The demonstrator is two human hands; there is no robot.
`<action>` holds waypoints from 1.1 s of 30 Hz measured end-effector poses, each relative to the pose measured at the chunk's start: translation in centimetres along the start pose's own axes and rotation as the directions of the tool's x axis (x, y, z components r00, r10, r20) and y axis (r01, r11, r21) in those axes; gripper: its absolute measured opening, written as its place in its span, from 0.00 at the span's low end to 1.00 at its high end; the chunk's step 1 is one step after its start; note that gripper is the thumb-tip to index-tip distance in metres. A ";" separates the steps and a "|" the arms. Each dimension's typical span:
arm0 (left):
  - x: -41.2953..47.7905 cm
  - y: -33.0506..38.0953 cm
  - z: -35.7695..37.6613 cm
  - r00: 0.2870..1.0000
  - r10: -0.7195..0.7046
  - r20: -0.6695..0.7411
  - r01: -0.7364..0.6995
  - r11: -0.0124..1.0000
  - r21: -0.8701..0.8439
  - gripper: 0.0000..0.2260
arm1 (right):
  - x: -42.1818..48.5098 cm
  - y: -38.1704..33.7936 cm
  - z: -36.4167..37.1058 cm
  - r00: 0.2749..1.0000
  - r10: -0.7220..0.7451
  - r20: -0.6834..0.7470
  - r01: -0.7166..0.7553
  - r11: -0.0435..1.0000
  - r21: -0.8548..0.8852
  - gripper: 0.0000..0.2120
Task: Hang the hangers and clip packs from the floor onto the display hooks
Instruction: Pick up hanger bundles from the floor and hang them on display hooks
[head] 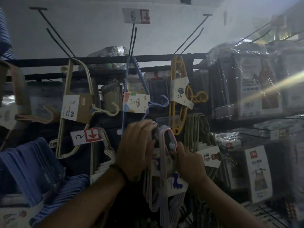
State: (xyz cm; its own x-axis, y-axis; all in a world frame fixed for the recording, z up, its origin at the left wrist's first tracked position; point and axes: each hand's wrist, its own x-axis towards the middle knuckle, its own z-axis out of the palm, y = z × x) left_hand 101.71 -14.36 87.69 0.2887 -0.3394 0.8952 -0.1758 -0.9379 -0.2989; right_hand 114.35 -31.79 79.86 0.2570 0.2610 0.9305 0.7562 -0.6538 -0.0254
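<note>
A bundle of pale pink hangers (164, 163) with a white card label hangs in the middle of the display, its top corner raised to a hook hidden behind my fingers. My left hand (136, 148) curls over the top of the bundle from the left. My right hand (190, 163) pinches the bundle's upper right edge. Above hang a blue hanger pack (136, 101), a cream hanger pack (77, 106) and a yellow hanger pack (179, 92) on long black display hooks (133, 40).
Stacked blue hangers (29, 170) fill the lower left. Grey-green hangers (199, 132) hang right of my hands. Plastic-wrapped apron packs (256, 89) crowd the right side. Price tags marked 8 (136, 15) and 12 (85, 135) sit on hook ends. Lighting is dim.
</note>
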 end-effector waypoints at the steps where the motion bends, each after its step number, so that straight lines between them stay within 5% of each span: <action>1: 1.7 -0.3 -0.5 0.997 0.070 0.031 -0.072 0.995 0.065 0.19 | -0.2 -0.2 -0.2 1.000 -0.015 0.012 0.015 1.000 -0.007 0.16; 6: 7.0 -2.2 -2.4 0.904 0.402 0.147 -0.426 0.876 0.227 0.13 | -1.7 -0.4 -0.5 0.987 -0.046 0.151 0.056 0.997 -0.060 0.16; 12: 9.8 -2.3 -3.7 0.970 0.142 0.199 -0.161 0.984 0.081 0.11 | 0.1 -0.1 -1.0 0.977 0.050 0.206 -0.039 0.997 -0.059 0.17; 27: 8.4 -1.8 -3.8 0.977 0.085 0.196 -0.091 0.996 0.024 0.10 | 4.8 -0.3 1.8 0.929 0.132 0.345 -0.130 0.991 -0.030 0.11; 33: 5.1 -2.2 -2.5 0.940 0.066 0.335 -0.077 0.997 0.020 0.13 | 5.8 -0.8 4.3 0.872 0.177 0.456 -0.143 0.984 -0.109 0.15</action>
State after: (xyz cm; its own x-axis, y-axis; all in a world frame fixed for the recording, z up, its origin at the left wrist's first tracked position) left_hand 101.23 -13.83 93.78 0.5755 -0.4043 0.7109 -0.1787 -0.9104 -0.3731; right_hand 117.88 -26.69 83.69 0.6328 0.4358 0.6400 0.6414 -0.7581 -0.1180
